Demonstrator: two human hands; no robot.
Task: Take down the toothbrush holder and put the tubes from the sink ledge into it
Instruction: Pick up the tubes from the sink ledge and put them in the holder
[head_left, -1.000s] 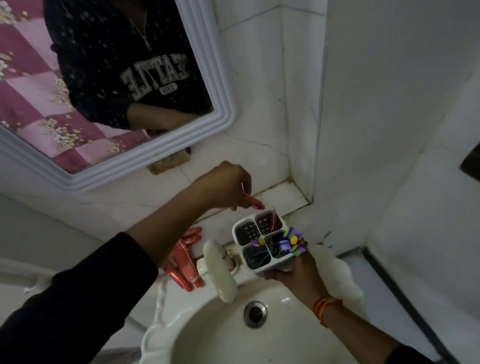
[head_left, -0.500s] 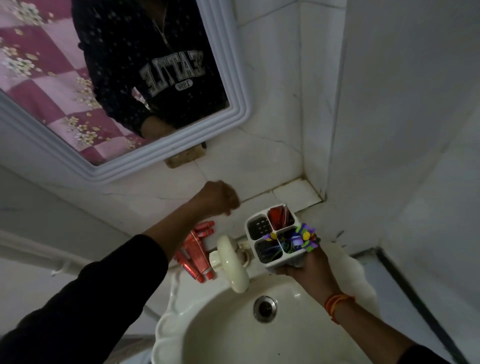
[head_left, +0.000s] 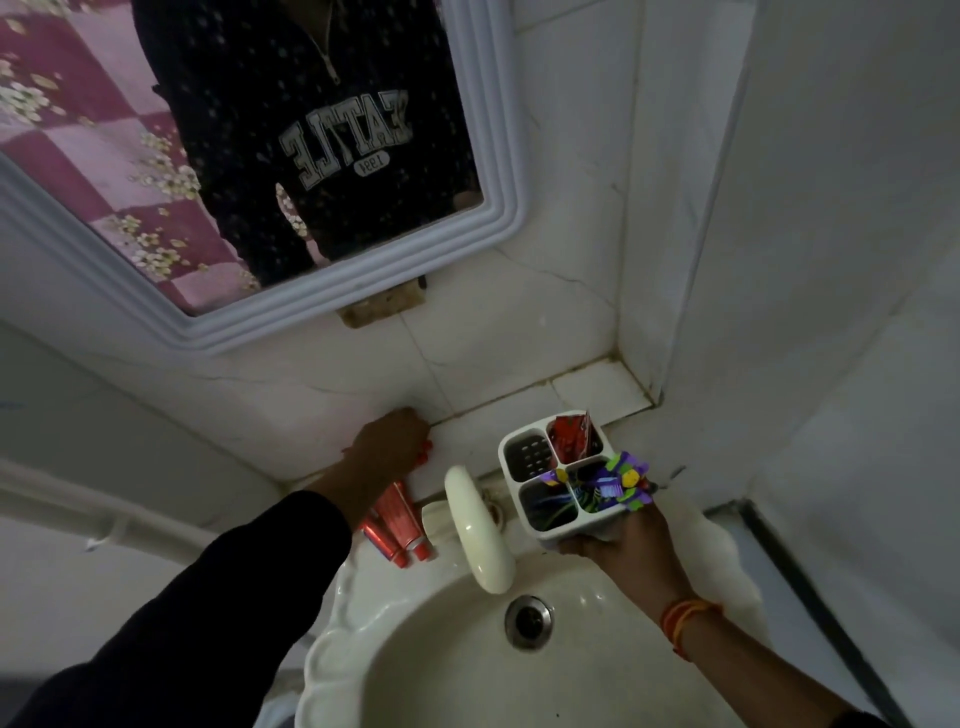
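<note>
My left hand (head_left: 390, 441) is down on the sink ledge (head_left: 483, 436), fingers curled onto a red tube (head_left: 423, 452); more red tubes (head_left: 397, 525) lie nearer. Right of the tap (head_left: 480, 530), my right hand (head_left: 631, 540) grips the toothbrush holder (head_left: 558, 467), one tube in its far compartment.

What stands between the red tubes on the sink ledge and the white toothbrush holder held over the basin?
In the head view, the cream tap stands between the red tubes and the toothbrush holder, its spout reaching over the basin.
</note>
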